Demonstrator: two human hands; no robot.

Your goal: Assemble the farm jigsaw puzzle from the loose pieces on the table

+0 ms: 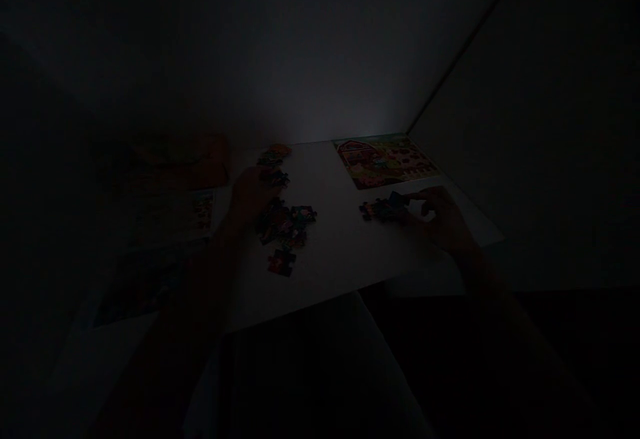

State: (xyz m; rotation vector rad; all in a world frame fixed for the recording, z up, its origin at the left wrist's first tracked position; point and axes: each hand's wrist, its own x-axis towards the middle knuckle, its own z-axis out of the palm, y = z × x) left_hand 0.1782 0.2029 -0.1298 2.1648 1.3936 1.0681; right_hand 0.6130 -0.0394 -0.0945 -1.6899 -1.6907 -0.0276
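Note:
The scene is very dark. My left hand (250,194) is over the left side of the table, among loose jigsaw pieces; its fingers touch or hover at a few dark pieces (274,178), and their grip is lost in shadow. Just below it lies a heap of jigsaw pieces (283,224), with a single piece (282,262) nearest the front edge. My right hand (443,218) is closed, thumb and forefinger at a dark jigsaw piece (399,199). That piece is slightly tilted above a small cluster of pieces (375,210) on the tabletop.
A white table (330,259) stands against a pale wall (320,92). At the back right lies a colourful farm picture board (387,160). On the left are an orange box (213,162), a picture sheet (200,212) and a darker sheet (145,282). More pieces (275,152) lie near the wall.

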